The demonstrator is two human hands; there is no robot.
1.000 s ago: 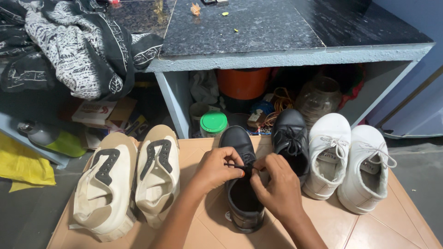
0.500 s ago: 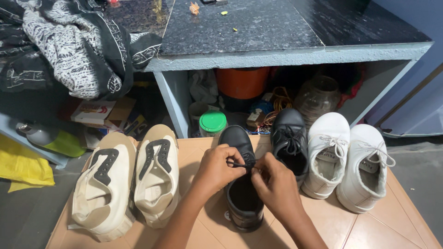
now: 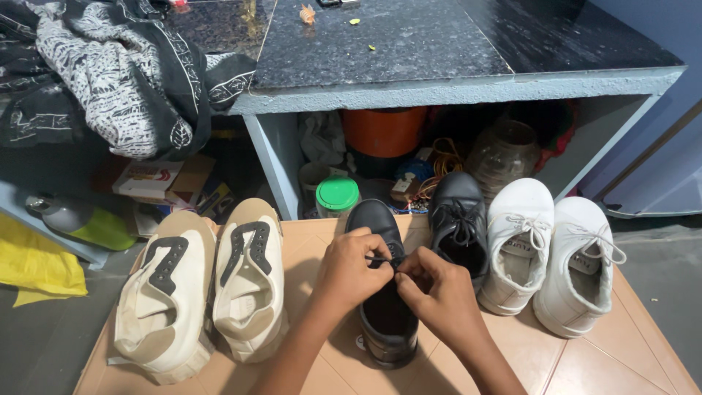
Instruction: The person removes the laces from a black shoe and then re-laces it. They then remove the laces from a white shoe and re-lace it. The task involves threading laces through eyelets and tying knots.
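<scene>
A black lace-up shoe (image 3: 384,322) stands on the tiled floor in front of me, toe pointing away. My left hand (image 3: 351,269) and my right hand (image 3: 437,292) meet over its tongue, each pinching a thin black shoelace (image 3: 379,259) stretched between the fingers. The lace ends are mostly hidden by my fingers. The matching black shoe (image 3: 458,223) sits just to the right, laced.
A pair of cream shoes with black patches (image 3: 201,285) lies to the left, a pair of white sneakers (image 3: 552,249) to the right. Behind stands a dark stone counter (image 3: 409,51) with patterned cloth (image 3: 110,73); under it are an orange bucket (image 3: 384,132), a green-lidded jar (image 3: 337,196) and clutter.
My hands stay over the black shoe; the fingers have shifted slightly closer together on the lace. Nothing else has moved.
</scene>
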